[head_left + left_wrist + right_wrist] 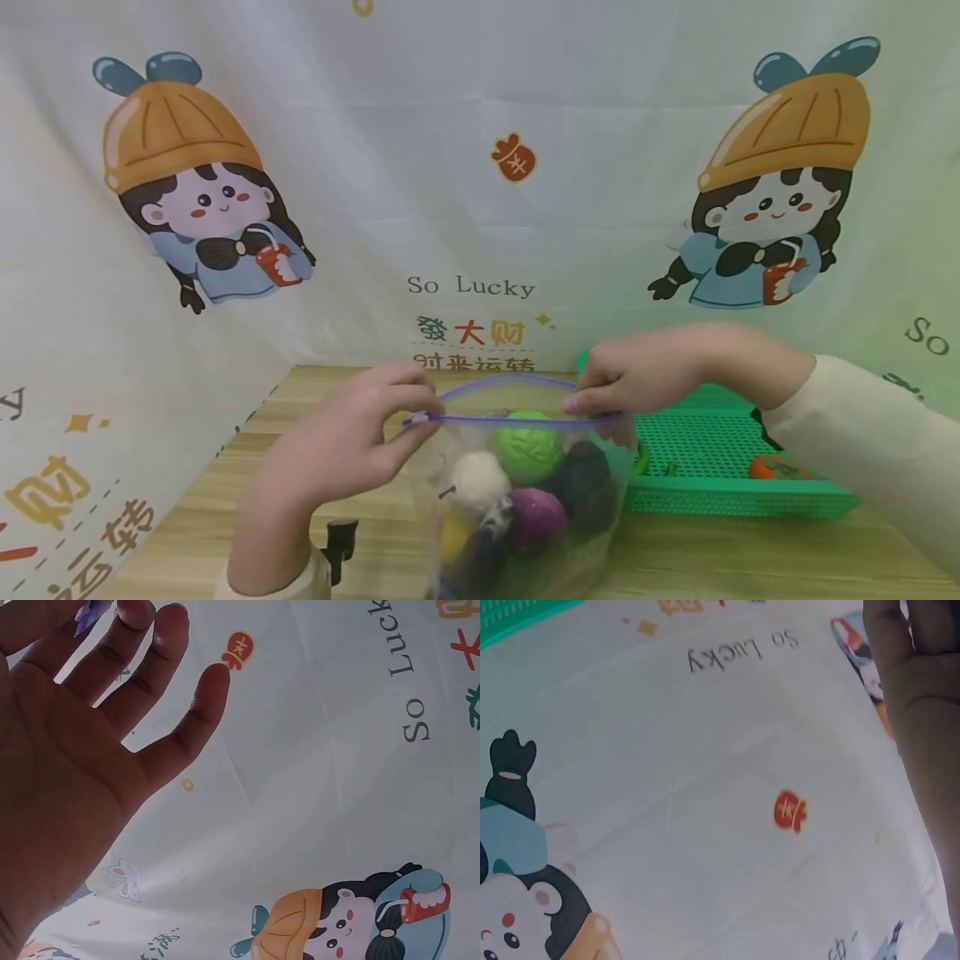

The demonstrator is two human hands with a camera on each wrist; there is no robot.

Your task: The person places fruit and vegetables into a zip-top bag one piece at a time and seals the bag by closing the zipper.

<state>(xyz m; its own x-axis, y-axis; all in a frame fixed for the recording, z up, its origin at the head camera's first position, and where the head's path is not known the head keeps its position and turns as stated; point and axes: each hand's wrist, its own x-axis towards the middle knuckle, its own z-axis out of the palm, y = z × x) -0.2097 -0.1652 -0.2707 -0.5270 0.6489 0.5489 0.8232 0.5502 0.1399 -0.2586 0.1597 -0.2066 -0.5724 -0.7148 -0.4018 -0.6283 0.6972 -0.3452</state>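
A clear zip bag (555,554) with a purple rim stands in the head view, its mouth parted. Inside it show a green cabbage-like ball (529,446), a white round piece (480,482), a purple round piece (537,518) and several dark pieces. My left hand (352,442) pinches the bag's left top corner by the zip slider (417,418). On the right side of the rim, my right hand (645,371) pinches the edge between thumb and fingers. In the left wrist view, the other fingers (202,705) of the left hand are spread loosely.
Behind the bag at right sits a green mesh basket (742,497), with an orange-red piece (780,467) and a green curved piece in it. A small black object (341,546) shows beside the left wrist. A printed cloth (465,192) hangs behind the wooden table (225,508).
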